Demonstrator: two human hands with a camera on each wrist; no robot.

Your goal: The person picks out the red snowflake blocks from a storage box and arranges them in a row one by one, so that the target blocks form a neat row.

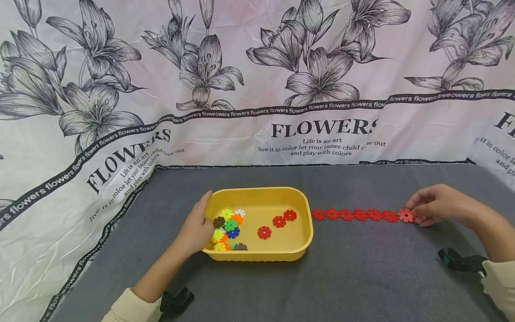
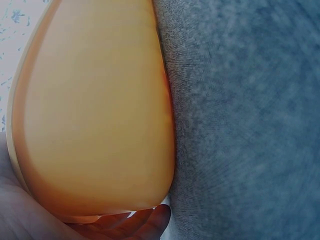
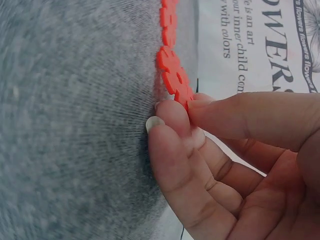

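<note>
My left hand (image 1: pixel 198 229) grips the left end of a yellow plastic tub (image 1: pixel 257 256), thumb over the rim; the left wrist view has its fingers curled under the tub's end wall (image 2: pixel 100 110). Inside, several mixed-colour notched discs (image 1: pixel 230 226) lie in a heap at the left, and 3 red discs (image 1: pixel 264 232) lie toward the right. From the tub's right wall a row of red notched discs (image 1: pixel 360 215) runs along the cloth. At its far right end my right hand (image 1: pixel 440 206) pinches a red notched disc (image 3: pixel 175 77) between thumb and fingertips, tilted up from the cloth.
Dark grey cloth (image 1: pixel 362 281) covers the table. A white flower-printed curtain (image 1: pixel 322 89) hangs along the back and left sides. Each wrist carries a black camera mount (image 1: pixel 460 260) close over the cloth.
</note>
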